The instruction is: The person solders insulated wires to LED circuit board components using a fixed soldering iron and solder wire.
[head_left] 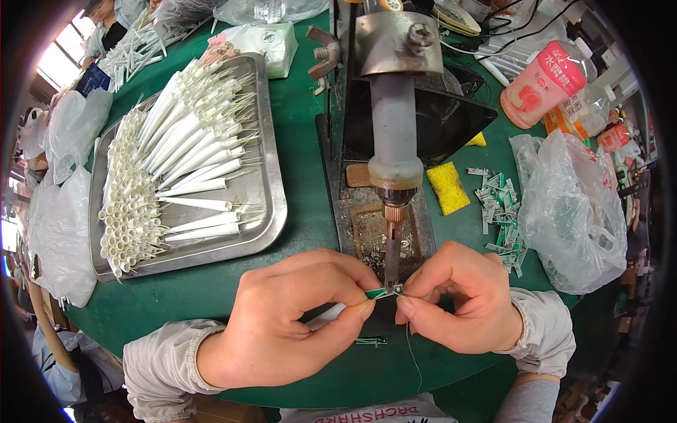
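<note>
Pinching green board (375,292), thin wire (412,352), 2 hands (285,317) (462,299)

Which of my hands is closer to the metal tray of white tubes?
Left. Your left hand is on the near side of the metal tray; your right hand is farther off, right of the soldering iron.
</note>
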Demonstrator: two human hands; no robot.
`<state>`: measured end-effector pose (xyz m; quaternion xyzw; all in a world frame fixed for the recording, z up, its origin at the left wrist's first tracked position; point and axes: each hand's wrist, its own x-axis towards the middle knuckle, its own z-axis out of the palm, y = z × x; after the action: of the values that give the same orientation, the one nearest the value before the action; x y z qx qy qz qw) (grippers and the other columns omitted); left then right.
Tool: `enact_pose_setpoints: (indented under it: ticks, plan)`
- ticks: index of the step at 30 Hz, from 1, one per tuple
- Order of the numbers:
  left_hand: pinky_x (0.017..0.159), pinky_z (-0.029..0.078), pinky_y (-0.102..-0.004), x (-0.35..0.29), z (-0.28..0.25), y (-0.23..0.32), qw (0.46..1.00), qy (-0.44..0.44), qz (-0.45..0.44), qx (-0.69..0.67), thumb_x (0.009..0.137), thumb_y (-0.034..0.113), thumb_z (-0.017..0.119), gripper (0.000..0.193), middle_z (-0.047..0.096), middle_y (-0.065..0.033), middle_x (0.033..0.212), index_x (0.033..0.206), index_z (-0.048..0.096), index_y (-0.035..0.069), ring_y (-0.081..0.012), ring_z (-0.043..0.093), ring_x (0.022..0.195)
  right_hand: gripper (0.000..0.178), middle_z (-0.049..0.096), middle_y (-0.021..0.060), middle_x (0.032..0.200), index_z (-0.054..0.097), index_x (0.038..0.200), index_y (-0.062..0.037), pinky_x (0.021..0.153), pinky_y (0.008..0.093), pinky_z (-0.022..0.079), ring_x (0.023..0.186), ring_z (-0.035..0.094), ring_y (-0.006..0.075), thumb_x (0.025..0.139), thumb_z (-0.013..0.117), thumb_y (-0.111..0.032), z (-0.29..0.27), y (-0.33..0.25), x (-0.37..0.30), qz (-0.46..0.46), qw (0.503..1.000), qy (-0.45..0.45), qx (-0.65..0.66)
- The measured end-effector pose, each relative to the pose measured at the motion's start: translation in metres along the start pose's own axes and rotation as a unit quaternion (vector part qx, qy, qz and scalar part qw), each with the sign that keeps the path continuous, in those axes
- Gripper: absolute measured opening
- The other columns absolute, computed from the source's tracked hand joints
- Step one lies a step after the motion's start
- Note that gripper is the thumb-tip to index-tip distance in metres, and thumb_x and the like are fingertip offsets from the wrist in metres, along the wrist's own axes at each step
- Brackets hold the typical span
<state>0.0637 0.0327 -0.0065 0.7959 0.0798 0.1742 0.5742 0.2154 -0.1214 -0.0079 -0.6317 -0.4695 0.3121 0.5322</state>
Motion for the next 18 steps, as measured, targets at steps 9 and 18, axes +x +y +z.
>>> enact_pose_setpoints:
  ticks: [9, 18]
  plan:
    - [0.069, 0.051, -0.0211, -0.0020, -0.0006, 0.0018, 0.958, -0.002, -0.177, -0.227, 0.085, -0.010, 0.063, 0.005, 0.063, -0.0155, 0.102, 0.084, 0.063, -0.005, -0.0115, 0.064, 0.083, 0.011, 0.062, 0.0007, 0.063, 0.059, 0.080, -0.0011, 0.045, 0.0187, 0.044, 0.051, 0.059, 0.0040, 0.081, 0.069, 0.001, 0.0005, 0.0035, 0.0011, -0.005, 1.000, -0.016, 0.002]
    - [0.071, 0.052, -0.0221, -0.0008, -0.0032, 0.0036, 0.945, -0.006, -0.179, -0.274, 0.086, -0.009, 0.063, 0.004, 0.063, -0.0154, 0.102, 0.085, 0.062, -0.005, -0.0126, 0.065, 0.083, 0.010, 0.064, 0.0013, 0.066, 0.059, 0.083, -0.0006, 0.047, 0.0185, 0.045, 0.054, 0.060, 0.0035, 0.083, 0.069, 0.000, 0.0030, 0.0068, 0.0002, 0.015, 0.999, -0.004, 0.046]
